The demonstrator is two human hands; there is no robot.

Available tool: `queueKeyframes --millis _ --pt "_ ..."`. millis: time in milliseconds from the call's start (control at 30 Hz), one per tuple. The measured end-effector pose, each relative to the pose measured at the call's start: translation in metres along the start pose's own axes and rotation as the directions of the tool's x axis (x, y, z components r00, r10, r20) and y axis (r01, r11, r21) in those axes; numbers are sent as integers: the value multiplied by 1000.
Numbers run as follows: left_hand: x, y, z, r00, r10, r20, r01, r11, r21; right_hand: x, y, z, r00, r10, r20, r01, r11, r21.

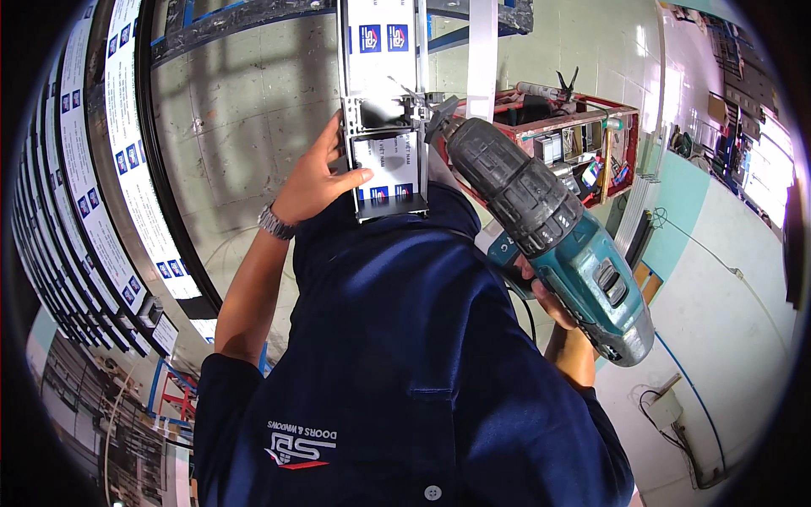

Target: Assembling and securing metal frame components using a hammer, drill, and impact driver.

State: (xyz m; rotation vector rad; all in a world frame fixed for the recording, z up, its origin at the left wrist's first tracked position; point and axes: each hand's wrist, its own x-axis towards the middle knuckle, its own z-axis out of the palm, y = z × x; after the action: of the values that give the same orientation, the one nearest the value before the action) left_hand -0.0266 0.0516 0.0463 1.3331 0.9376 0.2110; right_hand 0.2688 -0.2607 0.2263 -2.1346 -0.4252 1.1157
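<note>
A long metal profile (389, 72) with white and blue protective film runs away from me, its cut end close to my waist. My left hand (325, 173) rests against its left side, fingers stretched along the edge and thumb over the film. In my right hand (549, 300) is a teal and black cordless drill (583, 253), gripped by the handle, which the drill body partly hides. The drill's chuck (460, 127) points up and left, and its tip is by the profile's right edge; whether it touches, I cannot tell.
Beyond the drill stands a red-framed tool cart (621, 118) with assorted tools. Several long film-covered profiles (127, 127) are lined up on the left. A blue-edged dark support beam (245, 34) crosses at the far side. On the right wall hangs a box with cables (666, 410).
</note>
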Motion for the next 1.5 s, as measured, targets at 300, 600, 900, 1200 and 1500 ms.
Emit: queueKeyframes --millis 300,600,900,1200,1500 --pt "13 -16 14 1000 31 -4 -30 915 -401 -8 -21 8 999 -47 -25 44 995 -92" --pt "19 -23 14 997 73 -14 -73 927 -367 -16 -39 20 994 -89 -64 79 985 -155" --pt "20 -24 13 997 81 1 -76 939 -336 -13 -58 39 992 -120 -45 107 970 -220" --pt "20 -27 17 994 101 -35 -106 900 -422 0 -93 62 987 -158 35 161 933 -322" --pt "23 -23 35 984 5 -180 -44 976 -212 35 -158 93 932 -243 268 349 800 -488"
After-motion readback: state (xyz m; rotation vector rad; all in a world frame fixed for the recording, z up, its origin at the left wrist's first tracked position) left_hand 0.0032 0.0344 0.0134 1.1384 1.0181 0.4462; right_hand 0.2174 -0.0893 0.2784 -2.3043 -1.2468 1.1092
